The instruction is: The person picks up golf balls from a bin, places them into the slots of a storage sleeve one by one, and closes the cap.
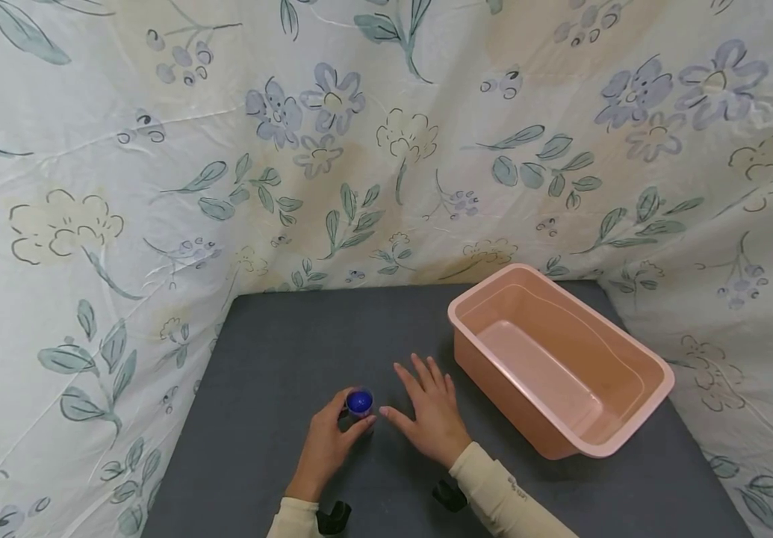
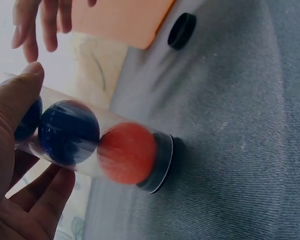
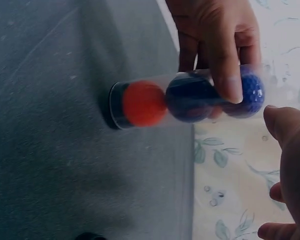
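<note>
Two hands worked at the front of the desk. Left hand had its fingers and thumb curled round a clear tube, gripping it near the top. Tube stood upright on the desk, dark base cap touching the grey surface. Three balls stacked inside: orange ball at the bottom against the cap, dark blue ball in the middle, another blue ball at the top, seen from above in the head view as a blue spot. Right hand lay just beside the tube, fingers straight and spread, released, holding nothing; whether the thumb touched the tube, cannot tell. Pink plastic tub sat on the desk to the right of the right hand, near but apart, slanted toward the back corner. Cream sleeves covered both forearms. Floral cloth hung behind and on both sides of the desk.
</note>
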The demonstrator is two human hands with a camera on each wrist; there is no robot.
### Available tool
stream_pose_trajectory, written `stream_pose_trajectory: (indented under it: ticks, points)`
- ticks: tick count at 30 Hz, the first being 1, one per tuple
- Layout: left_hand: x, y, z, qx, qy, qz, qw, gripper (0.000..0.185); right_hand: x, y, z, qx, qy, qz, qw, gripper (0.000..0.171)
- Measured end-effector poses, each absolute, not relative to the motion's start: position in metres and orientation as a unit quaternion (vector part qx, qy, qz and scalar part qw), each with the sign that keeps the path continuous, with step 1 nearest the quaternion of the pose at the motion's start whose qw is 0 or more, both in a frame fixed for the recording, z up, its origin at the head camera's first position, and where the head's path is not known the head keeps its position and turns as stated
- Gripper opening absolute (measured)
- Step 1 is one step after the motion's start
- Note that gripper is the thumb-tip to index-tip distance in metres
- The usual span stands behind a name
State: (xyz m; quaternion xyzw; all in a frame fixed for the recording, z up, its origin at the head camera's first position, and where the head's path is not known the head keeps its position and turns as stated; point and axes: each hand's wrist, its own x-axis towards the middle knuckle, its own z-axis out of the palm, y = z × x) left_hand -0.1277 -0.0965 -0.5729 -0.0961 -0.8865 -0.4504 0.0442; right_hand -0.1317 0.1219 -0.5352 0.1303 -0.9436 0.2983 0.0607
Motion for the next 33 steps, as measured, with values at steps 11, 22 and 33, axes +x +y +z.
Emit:
stream_pose_trajectory:
  ticks: [11,22,33]
  points:
    - [-0.129,-0.102,-0.581,-0.085,-0.893,-0.441,0.037,0.068,-0.131,0.126,-0.556,0.107,-0.955,0.273,0.041,0.079]
    - [-0.128,-0.111,-0.591,-0.063,-0.943,-0.326,-0.029,0.117,-0.13,0.13,-0.573,0.087,-0.962,0.255,0.036,0.079]
    - [-0.125,-0.116,-0.597,-0.016,-0.958,-0.275,-0.084,0.122,-0.13,0.135,-0.585,0.068,-0.967,0.247,0.009,0.08]
